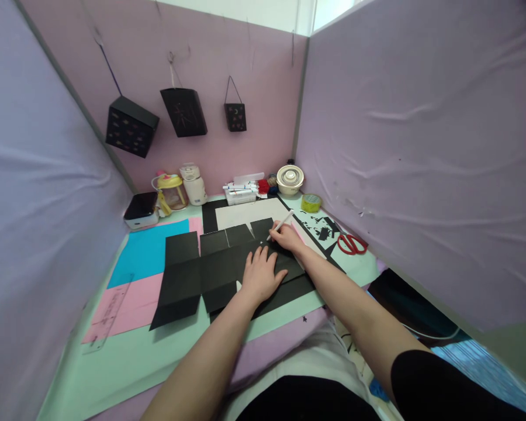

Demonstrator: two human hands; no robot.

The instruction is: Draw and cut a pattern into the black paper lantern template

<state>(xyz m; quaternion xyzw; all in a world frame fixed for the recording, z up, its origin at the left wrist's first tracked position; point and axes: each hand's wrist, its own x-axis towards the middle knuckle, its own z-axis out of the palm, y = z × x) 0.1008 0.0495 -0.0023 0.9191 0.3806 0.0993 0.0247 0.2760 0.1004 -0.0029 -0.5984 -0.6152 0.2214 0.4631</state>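
A black paper box template (pixel 219 269) with slit flaps lies unfolded across the table. My left hand (pixel 262 273) rests flat on it, fingers spread. Just beyond, my right hand (pixel 288 237) grips a white pen (pixel 284 219), its tip down at the black paper close to a small light mark (pixel 261 242). Under and behind the template are a white sheet (pixel 245 213) and more black paper (pixel 284 292).
Blue paper (pixel 151 248) and pink paper (pixel 138 304) lie left under a clear ruler (pixel 114 310). Red scissors (pixel 352 244), black scraps (pixel 323 233) and yellow tape (pixel 311 203) are at right. A marker box (pixel 241 197) and bottle (pixel 193 184) stand behind; black paper boxes (pixel 184 112) hang above.
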